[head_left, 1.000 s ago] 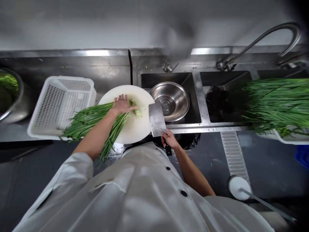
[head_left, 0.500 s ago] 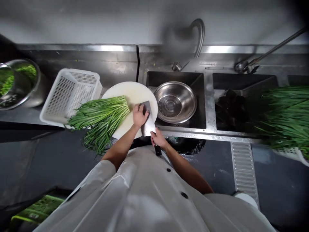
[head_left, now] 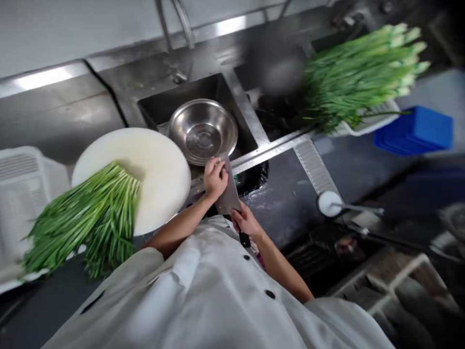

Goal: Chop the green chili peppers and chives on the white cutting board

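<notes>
My right hand (head_left: 248, 221) grips the black handle of a cleaver (head_left: 229, 194), held off the cutting board in front of my body. Against the left side of the blade, near its far end, my left hand (head_left: 216, 180) has its fingers curled in. A small pale bit shows at those fingertips, too small to name. On the round white cutting board (head_left: 165, 169) lies a bunch of garlic chives (head_left: 90, 213), trimmed pale ends toward the middle and green tips hanging over the left and near edge.
A steel basin (head_left: 203, 138) sits in the sink (head_left: 152, 104) beyond my hands. Below the counter edge is a black bag (head_left: 259, 177). More garlic chives (head_left: 363, 72) fill a white basket at right, beside blue crates (head_left: 417, 128). A white perforated basket (head_left: 22, 165) stands at left.
My view has swung to the right. The cleaver and both hands have left the cutting board and moved right, to near the sink's front edge. The chives remain on the board.
</notes>
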A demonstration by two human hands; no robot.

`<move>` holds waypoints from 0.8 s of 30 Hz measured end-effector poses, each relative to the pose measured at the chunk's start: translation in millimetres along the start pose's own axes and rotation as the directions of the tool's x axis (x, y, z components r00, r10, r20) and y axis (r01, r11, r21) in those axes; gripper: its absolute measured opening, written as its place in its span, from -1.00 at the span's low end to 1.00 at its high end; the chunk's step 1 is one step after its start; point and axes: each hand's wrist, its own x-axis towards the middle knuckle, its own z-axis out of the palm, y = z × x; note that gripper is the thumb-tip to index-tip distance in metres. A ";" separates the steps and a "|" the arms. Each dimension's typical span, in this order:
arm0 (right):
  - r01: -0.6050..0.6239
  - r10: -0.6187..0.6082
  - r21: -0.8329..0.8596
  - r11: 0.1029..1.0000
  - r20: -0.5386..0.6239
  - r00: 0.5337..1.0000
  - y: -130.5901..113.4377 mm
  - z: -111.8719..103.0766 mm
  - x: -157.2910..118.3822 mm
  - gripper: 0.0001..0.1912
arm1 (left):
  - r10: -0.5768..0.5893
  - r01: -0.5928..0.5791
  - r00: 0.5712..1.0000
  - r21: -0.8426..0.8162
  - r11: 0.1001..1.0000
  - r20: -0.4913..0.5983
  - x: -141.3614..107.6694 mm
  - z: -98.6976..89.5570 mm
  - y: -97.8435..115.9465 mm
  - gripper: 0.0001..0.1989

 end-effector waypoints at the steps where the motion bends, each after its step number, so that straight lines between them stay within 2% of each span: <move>1: -0.001 0.005 0.039 0.999 -0.096 0.995 7.7 -6.3 -20.9 -0.70 | 0.053 -0.049 0.995 -0.042 0.998 0.079 -6.8 20.2 21.1 -0.71; 3: 0.003 0.034 0.136 0.991 -0.268 0.963 24.2 -12.8 -55.2 -0.69 | 0.164 -0.140 0.959 -0.116 0.983 0.232 -22.1 58.2 57.0 -0.70; 6: 0.031 0.105 0.284 0.958 -0.453 0.885 48.2 -14.9 -80.4 -0.64 | 0.286 -0.232 0.843 -0.173 0.957 0.455 -35.1 110.5 84.1 -0.75; 8: 0.043 0.160 0.345 0.938 -0.537 0.828 61.7 -16.3 -83.5 -0.60 | 0.264 -0.239 0.749 -0.125 0.963 0.608 -28.3 142.6 85.1 -0.78; 10: 0.052 0.207 0.381 0.923 -0.606 0.768 72.5 -18.7 -83.1 -0.57 | 0.197 -0.242 0.658 -0.044 0.969 0.727 -8.7 169.8 79.2 -0.78; 12: 0.068 0.239 0.400 0.914 -0.667 0.706 80.0 -21.9 -84.0 -0.57 | 0.173 -0.260 0.602 -0.013 0.965 0.780 17.7 188.6 73.7 -0.76; 14: 0.088 0.255 0.404 0.911 -0.717 0.649 83.6 -26.5 -87.8 -0.59 | 0.159 -0.257 0.608 0.004 0.966 0.778 42.9 196.9 72.9 -0.72; 16: 0.098 0.259 0.393 0.914 -0.753 0.605 83.0 -33.7 -93.1 -0.59 | 0.090 -0.206 0.650 0.061 0.977 0.754 60.3 195.9 77.1 -0.68; 19: 0.107 0.239 0.355 0.929 -0.795 0.558 75.8 -50.0 -99.5 -0.60 | -0.016 -0.096 0.687 0.113 0.989 0.727 68.9 187.0 87.3 -0.67; 21: 0.123 0.217 0.328 0.937 -0.819 0.531 69.7 -62.2 -100.9 -0.60 | -0.007 -0.058 0.666 0.061 0.996 0.746 68.4 182.6 92.1 -0.71; 24: 0.166 0.188 0.315 0.934 -0.832 0.522 63.7 -77.1 -99.7 -0.58 | 0.050 -0.030 0.599 -0.041 0.999 0.799 69.6 179.5 93.7 -0.81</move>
